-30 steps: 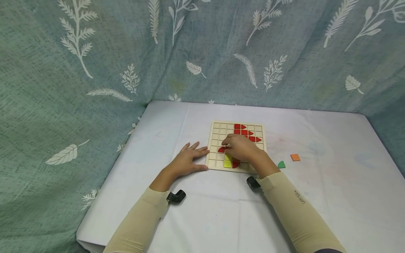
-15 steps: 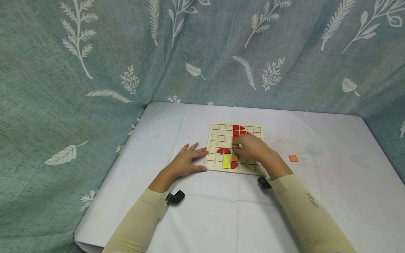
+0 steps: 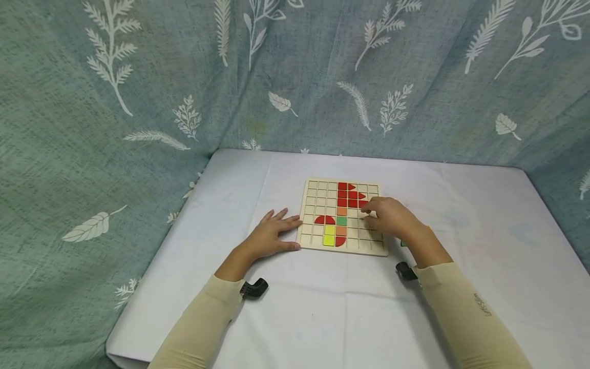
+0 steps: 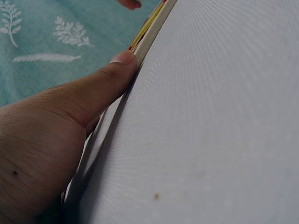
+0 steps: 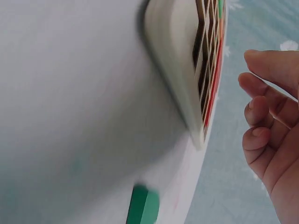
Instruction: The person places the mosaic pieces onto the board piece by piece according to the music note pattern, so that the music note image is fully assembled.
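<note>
A wooden grid board (image 3: pixel 318 201) lies on the table. Red pieces (image 3: pixel 352 195) form a stepped shape at its back right. Lower down sit an orange square (image 3: pixel 341 211), a green square (image 3: pixel 341 221), yellow squares (image 3: pixel 329 235) and two red quarter rounds (image 3: pixel 324 220). My left hand (image 3: pixel 271 236) rests beside the board, fingers spread; in the left wrist view its thumb (image 4: pixel 105 86) touches the board's edge. Above the board's right side is my right hand (image 3: pixel 392 218); in the right wrist view its loosely bent fingers (image 5: pixel 257 112) hold nothing, thumb and index apart.
A green piece (image 5: pixel 144 205) lies on the white cloth right of the board, partly hidden by my right wrist in the head view. A patterned curtain (image 3: pixel 295 77) hangs behind and left of the table. Both wrists carry black cameras (image 3: pixel 255 288).
My right hand has drawn back rightward from the board's middle column, uncovering the green and orange squares there. Its forearm now covers where the loose orange square lay. My left hand stays put.
</note>
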Motion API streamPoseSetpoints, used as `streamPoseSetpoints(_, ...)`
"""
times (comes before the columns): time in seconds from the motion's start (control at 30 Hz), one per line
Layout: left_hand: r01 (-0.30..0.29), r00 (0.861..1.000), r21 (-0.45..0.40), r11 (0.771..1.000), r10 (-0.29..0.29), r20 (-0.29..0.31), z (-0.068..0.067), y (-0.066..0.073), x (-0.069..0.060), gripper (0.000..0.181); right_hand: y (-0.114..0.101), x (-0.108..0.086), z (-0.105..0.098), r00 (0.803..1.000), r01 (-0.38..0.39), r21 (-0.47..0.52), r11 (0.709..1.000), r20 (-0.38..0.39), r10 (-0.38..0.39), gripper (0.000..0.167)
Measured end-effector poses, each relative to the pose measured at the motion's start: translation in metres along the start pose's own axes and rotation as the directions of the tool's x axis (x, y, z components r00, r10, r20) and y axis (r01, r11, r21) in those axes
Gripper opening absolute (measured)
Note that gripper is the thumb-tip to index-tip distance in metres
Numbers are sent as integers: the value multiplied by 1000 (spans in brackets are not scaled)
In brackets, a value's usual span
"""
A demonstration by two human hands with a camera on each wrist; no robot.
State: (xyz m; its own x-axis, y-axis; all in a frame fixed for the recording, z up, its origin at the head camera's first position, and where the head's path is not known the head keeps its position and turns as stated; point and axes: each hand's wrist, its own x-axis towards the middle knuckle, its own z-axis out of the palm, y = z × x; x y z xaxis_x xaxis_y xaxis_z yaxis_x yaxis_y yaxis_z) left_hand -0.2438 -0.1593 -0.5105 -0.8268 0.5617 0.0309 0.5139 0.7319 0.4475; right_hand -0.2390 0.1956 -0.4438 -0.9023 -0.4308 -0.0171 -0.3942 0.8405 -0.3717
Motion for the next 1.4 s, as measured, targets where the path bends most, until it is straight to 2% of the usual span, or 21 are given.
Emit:
streamPoseSetpoints(0.23, -8, 1000, 3, 1000, 8, -5, 1, 0, 0, 85, 21, -18, -9, 998, -57, -3, 998, -27, 57, 26)
streamPoseSetpoints(0.4, -8, 1000, 5, 1000, 8, -4, 1, 0, 0, 86, 35, -31, -17, 992, -118, 30, 993, -31, 119, 27)
streamPoseSetpoints(0.7, -23, 1000, -1, 1000, 23, 7, -3, 1, -1, 85, 61, -57, -36, 963, -266, 96, 959, -20, 269, 31)
streamPoseSetpoints(0.9, -25, 1000, 6, 1000, 25, 10, -4, 2, 0, 84, 77, -74, -39, 965, -256, 65, 964, -32, 259, 32)
streamPoseSetpoints(1.07, -24, 1000, 1, 1000, 24, 10, -3, 2, 0, 84, 87, -85, -34, 967, -254, 70, 965, -9, 255, 34)
streamPoseSetpoints(1.4, -17, 1000, 4, 1000, 17, 12, 0, -2, 0, 86, 96, -94, -26, 966, -257, 78, 963, 10, 257, 35)
